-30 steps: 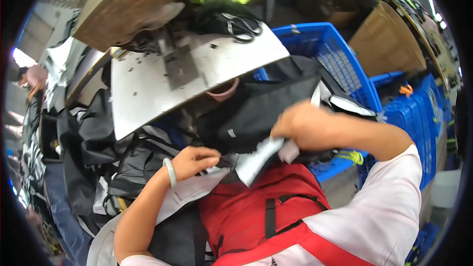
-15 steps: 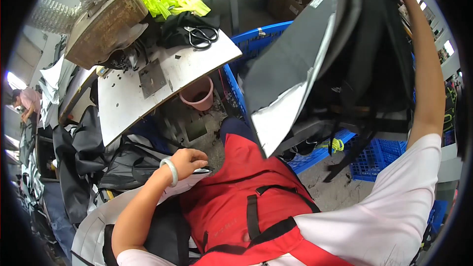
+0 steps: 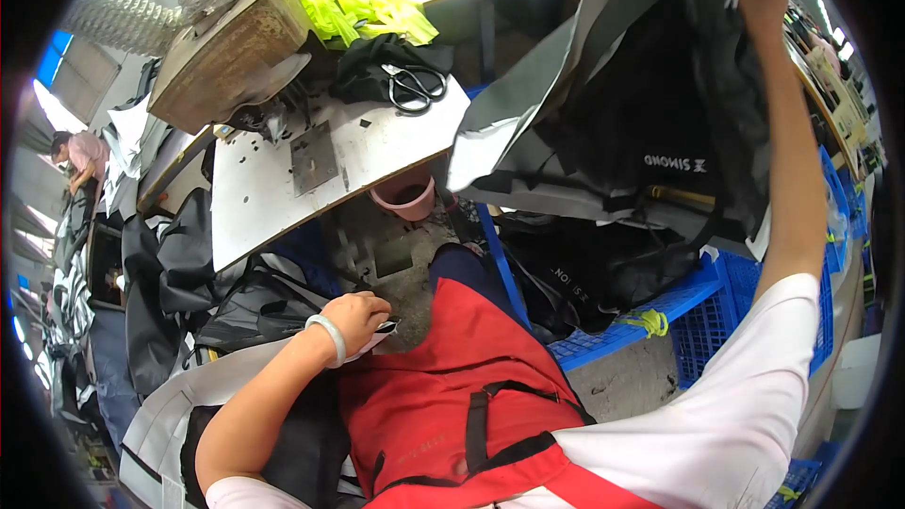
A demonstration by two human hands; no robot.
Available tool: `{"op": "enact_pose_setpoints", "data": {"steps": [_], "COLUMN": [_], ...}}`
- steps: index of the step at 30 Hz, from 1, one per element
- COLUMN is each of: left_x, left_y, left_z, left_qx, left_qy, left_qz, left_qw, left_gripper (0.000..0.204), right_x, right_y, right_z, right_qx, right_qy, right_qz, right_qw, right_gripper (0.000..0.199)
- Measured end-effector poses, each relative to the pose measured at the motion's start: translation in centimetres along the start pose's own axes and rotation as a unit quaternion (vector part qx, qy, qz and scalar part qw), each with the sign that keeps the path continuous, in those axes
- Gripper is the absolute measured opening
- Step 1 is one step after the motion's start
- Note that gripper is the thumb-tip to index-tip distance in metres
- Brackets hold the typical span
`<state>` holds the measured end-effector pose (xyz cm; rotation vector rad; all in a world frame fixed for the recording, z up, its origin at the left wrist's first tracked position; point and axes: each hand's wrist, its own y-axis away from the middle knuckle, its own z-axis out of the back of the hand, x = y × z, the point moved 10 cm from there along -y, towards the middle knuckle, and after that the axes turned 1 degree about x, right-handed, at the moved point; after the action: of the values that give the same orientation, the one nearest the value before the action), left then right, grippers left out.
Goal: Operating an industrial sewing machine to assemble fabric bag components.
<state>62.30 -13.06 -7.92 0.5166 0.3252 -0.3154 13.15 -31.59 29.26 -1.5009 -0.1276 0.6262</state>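
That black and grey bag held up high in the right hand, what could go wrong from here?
The right hand lifts the black and grey bag by its top only, so it might slip and drop onto the blue crate below. Its hanging straps could snag on the crate's contents. If it swings, it may sweep the scissors off the white work table.

Your lifted black bag [image 3: 650,104] hung across the right side, blocking the way to the blue crate [image 3: 660,306] behind it. Scissors [image 3: 415,85] and dark cloth crowded the white worktable [image 3: 273,198], whose near part lay bare.
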Motion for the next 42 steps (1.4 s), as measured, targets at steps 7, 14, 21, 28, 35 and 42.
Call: {"op": "enact_pose_setpoints", "data": {"steps": [7, 14, 21, 28, 35, 42], "left_x": [-0.1, -3.3, -6.3, -5.2, -1.4, -1.6], "left_y": [2.4, 6.5, 17.7, 33.9, 44.0, 37.0], "left_z": [1.0, 8.2, 20.6, 25.3, 19.5, 10.2], "left_qx": [-0.030, -0.101, -0.234, -0.390, -0.519, -0.392], "left_qy": [-0.103, -0.273, -0.277, -0.224, 0.042, 0.361], "left_qz": [-0.012, -0.014, 0.061, 0.149, 0.192, 0.106], "left_qw": [0.994, 0.957, 0.930, 0.881, 0.832, 0.840], "left_gripper": [0.021, 0.024, 0.024, 0.030, 0.041, 0.043], "right_x": [7.0, 17.9, 44.3, 62.7, 70.2, 69.3], "right_y": [40.4, 65.8, 37.2, 0.4, 4.1, 7.3], "right_z": [-8.2, -4.1, -10.7, -1.3, -6.9, -7.1], "right_qx": [0.356, 0.682, 0.538, 0.280, 0.278, 0.393], "right_qy": [0.049, -0.074, -0.519, -0.669, -0.770, -0.698], "right_qz": [-0.148, -0.375, -0.345, -0.061, -0.186, -0.186], "right_qw": [0.921, 0.623, 0.567, 0.686, 0.544, 0.570], "right_gripper": [0.037, 0.035, 0.031, 0.070, 0.033, 0.039]}}
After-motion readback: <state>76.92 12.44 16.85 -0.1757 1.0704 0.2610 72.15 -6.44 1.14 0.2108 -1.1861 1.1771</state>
